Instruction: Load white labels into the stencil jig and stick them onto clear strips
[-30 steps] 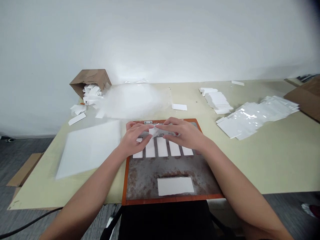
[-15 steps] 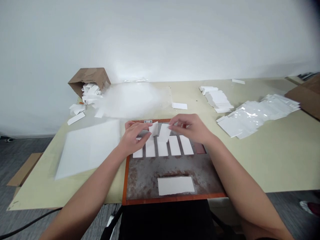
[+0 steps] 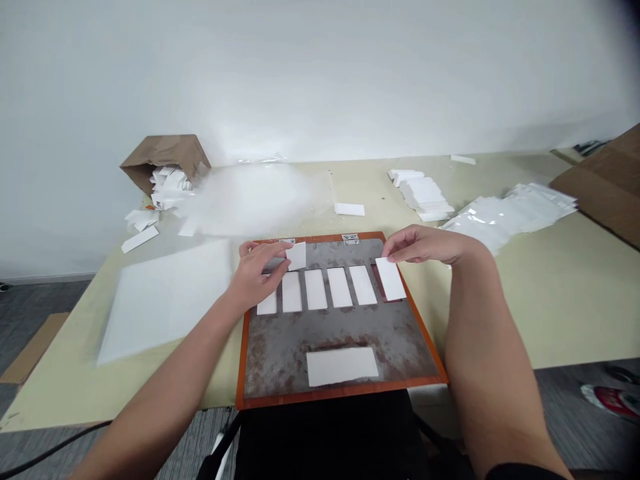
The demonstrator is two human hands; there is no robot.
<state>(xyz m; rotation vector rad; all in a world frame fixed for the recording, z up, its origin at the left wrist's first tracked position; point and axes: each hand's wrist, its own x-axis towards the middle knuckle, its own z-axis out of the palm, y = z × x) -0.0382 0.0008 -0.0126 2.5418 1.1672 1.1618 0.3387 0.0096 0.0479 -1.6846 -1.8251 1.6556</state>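
A hinged grey board (image 3: 340, 333) with an orange-brown wooden edge lies at the table's front. White cards (image 3: 315, 289) fill several slots in a row across it. My right hand (image 3: 420, 245) pinches one white card (image 3: 391, 279) by its upper end, tilted over the rightmost slot, whose reddish bottom shows beside it. My left hand (image 3: 263, 272) is closed on another white card (image 3: 297, 256), held above the row at the left; the fingers partly hide the leftmost slots. Closer to me on the board is a wider white piece (image 3: 342, 366).
A cardboard box (image 3: 173, 150) spilling white pieces lies at the back left, near a clear plastic bag (image 3: 260, 197). A white sheet (image 3: 165, 300) is left of the board. Stacked cards (image 3: 425, 193) and plastic sleeves (image 3: 515, 210) are at the right, before a brown carton (image 3: 605, 177).
My right hand has moved right with a card, from above the middle of the row to the rightmost slot. My left hand still holds its card near the same place.
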